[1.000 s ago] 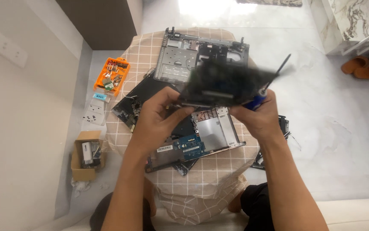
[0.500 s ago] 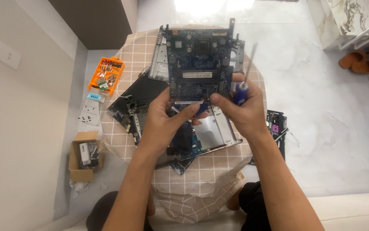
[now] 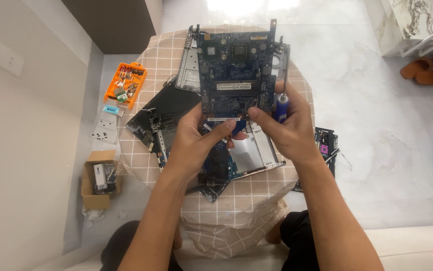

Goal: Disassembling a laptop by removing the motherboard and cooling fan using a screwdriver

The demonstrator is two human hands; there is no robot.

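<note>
in the upper middle of the frame both hands hold up a blue circuit board over the round counter. the left hand has its grip clenched on the lower edge, and the right hand grasps the edge together with a blue screwdriver. an orange parts tray lies at the upper left.

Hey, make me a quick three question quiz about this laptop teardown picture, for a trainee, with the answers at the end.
1. True or false: both hands hold the blue circuit board up over the round table.
2. Which hand also grips the blue-handled screwdriver?
3. What colour is the parts tray on the floor: A orange, B green, C white?

Key: 1 true. 2 the right hand, not the left hand. 3 A.
</note>
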